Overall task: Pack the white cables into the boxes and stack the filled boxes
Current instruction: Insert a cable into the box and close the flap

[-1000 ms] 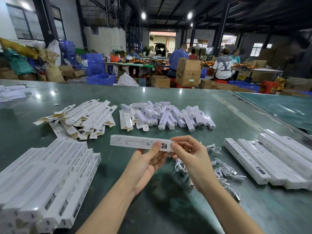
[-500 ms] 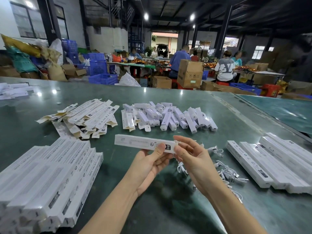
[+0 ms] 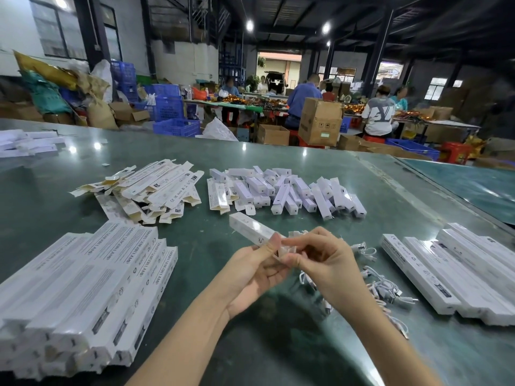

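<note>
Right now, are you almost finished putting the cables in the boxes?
Not yet. Done: a big stack of boxes at the near left. In hand: the left hand holds one box while the right hand works at its end flap. Left: loose white cables, flat unfolded boxes.

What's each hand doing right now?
Left hand: grips the white box near its open end.
Right hand: pinches that box's end flap.
</note>
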Demonstrator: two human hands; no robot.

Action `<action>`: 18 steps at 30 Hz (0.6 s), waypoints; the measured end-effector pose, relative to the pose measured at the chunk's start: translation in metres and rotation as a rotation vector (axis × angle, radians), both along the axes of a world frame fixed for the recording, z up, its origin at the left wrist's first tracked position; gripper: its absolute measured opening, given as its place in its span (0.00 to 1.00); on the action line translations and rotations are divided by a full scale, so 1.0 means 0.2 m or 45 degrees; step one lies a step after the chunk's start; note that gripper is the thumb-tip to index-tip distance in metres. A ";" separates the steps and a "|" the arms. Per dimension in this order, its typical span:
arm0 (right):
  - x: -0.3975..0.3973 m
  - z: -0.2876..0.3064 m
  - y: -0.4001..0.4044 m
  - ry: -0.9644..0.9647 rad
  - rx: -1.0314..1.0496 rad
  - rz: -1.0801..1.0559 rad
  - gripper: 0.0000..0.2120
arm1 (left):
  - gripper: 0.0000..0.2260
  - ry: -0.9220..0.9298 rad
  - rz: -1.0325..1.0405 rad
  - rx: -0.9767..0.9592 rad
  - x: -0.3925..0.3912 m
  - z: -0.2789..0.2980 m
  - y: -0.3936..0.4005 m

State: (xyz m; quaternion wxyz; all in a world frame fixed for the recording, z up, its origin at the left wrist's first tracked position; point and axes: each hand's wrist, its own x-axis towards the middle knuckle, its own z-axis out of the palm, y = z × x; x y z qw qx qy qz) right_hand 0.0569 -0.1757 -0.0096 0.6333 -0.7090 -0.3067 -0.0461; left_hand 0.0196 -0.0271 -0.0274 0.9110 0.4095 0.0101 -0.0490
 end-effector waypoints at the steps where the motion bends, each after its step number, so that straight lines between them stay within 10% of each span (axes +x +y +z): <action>1: 0.00 -0.01 0.01 -0.083 -0.067 -0.039 0.11 | 0.20 0.008 0.006 0.004 0.00 0.00 0.00; 18: -0.04 -0.01 0.04 -0.244 -0.218 -0.164 0.12 | 0.25 0.017 0.075 0.186 0.01 -0.02 -0.03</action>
